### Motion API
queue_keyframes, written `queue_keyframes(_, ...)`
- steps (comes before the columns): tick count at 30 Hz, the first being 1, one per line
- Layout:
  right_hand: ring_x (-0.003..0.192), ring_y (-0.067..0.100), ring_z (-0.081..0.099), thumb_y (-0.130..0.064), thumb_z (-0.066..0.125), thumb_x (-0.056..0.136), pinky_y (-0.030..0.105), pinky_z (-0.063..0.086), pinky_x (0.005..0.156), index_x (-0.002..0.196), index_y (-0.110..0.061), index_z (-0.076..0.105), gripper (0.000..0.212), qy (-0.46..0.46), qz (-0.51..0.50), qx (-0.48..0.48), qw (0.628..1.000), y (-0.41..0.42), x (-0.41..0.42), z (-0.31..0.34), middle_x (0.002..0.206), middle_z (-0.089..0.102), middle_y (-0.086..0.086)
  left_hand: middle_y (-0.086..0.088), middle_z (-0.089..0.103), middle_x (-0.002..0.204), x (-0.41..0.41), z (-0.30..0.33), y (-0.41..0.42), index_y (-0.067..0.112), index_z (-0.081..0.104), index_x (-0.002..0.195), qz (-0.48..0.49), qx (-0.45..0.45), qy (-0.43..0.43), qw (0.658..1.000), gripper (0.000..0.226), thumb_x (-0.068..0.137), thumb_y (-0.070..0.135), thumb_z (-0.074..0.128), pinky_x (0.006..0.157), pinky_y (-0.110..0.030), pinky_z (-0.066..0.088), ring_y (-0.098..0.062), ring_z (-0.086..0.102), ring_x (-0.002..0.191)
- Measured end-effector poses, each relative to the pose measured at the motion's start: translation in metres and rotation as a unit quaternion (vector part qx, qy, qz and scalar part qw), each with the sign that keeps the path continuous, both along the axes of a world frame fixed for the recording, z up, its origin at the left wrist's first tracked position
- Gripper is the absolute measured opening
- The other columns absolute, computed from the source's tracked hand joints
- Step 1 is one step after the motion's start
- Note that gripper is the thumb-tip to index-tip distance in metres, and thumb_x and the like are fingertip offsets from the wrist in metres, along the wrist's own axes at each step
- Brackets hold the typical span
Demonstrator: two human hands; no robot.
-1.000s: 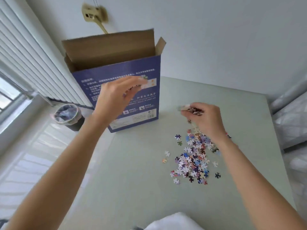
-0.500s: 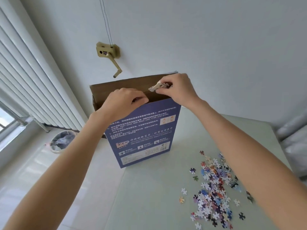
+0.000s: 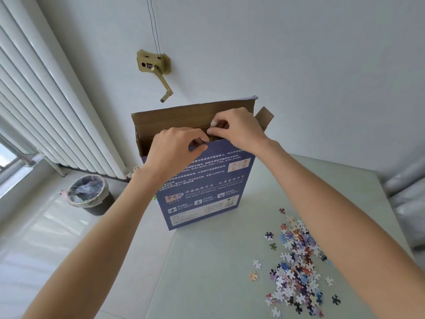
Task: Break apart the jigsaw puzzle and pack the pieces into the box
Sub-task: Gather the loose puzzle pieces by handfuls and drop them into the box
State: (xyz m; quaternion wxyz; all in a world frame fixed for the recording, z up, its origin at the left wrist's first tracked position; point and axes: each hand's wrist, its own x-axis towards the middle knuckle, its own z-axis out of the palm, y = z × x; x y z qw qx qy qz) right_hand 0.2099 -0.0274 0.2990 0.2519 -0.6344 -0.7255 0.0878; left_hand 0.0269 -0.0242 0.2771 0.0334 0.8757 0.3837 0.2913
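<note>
My L hand and R hand are both at the open top of the upright blue box on the table, fingers curled; can't tell if they're holding pieces. Box inside not visible. Loose puzzle pieces in a pile, R of box. Lined bin on floor, L.

Plain white wall behind, with an olive-green metal crank handle fixture mounted on it, two thin cords running up; tall white ribbed radiator at left beside a bright window; glossy pale tiled floor; round dark wastebasket lined with clear plastic; pale green tabletop
</note>
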Motion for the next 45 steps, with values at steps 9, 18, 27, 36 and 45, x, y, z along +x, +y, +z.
queue_keyframes(9,0.084,0.01,0.064,-0.021,0.061,0.086,0.033,0.053,0.078,0.096,-0.021,0.073,0.015,0.065,0.003,0.034,0.997,-0.014,0.006,0.0,0.091,0.071,-0.006,0.01,0.069,0.084,0.002,0.002,-0.006,0.027,0.07,0.095,0.015,0.042,0.0,0.999,0.011,0.087,0.027,0.063,0.055,-0.029,0.05,-0.014,0.064,0.075)
queue_keyframes(18,0.08,0.016,0.065,0.01,0.042,0.086,0.035,0.056,0.077,0.095,-0.007,0.07,0.034,0.106,0.033,0.019,0.994,-0.005,0.008,-0.002,0.094,0.069,0.005,0.004,0.068,0.094,0.014,-0.01,-0.025,0.021,0.069,0.102,0.044,0.057,-0.034,0.997,0.018,0.088,0.015,0.058,0.059,-0.033,0.053,-0.017,0.063,0.08)
queue_keyframes(27,0.09,0.007,0.063,-0.006,0.055,0.091,0.012,0.05,0.076,0.099,-0.009,0.07,0.017,0.134,0.066,0.131,0.98,-0.049,0.023,-0.015,0.098,0.07,0.001,0.003,0.069,0.095,0.015,-0.006,-0.03,0.02,0.069,0.103,0.061,0.099,-0.024,0.993,0.018,0.089,0.018,0.059,0.062,-0.024,0.044,-0.018,0.061,0.087)
queue_keyframes(36,0.086,0.006,0.063,-0.001,0.058,0.088,0.031,0.055,0.082,0.103,-0.007,0.068,0.019,0.122,-0.076,-0.009,0.99,-0.209,0.12,-0.153,0.101,0.07,0.003,0.006,0.064,0.1,0.086,-0.097,-0.114,0.021,0.061,0.115,-0.073,-0.091,-0.094,0.989,0.026,0.089,0.021,0.058,0.075,-0.024,0.053,-0.008,0.059,0.09)
queue_keyframes(45,0.122,0.033,0.045,-0.012,0.06,0.088,0.036,0.033,0.101,0.127,-0.005,0.052,0.041,0.064,-0.246,-0.252,0.934,-0.304,0.257,-0.287,0.132,0.05,0.014,-0.006,0.026,0.149,0.201,-0.268,-0.194,0.027,0.016,0.147,0.033,-0.449,0.144,0.881,0.092,0.076,0.049,0.07,0.107,-0.043,0.032,-0.025,0.027,0.134)
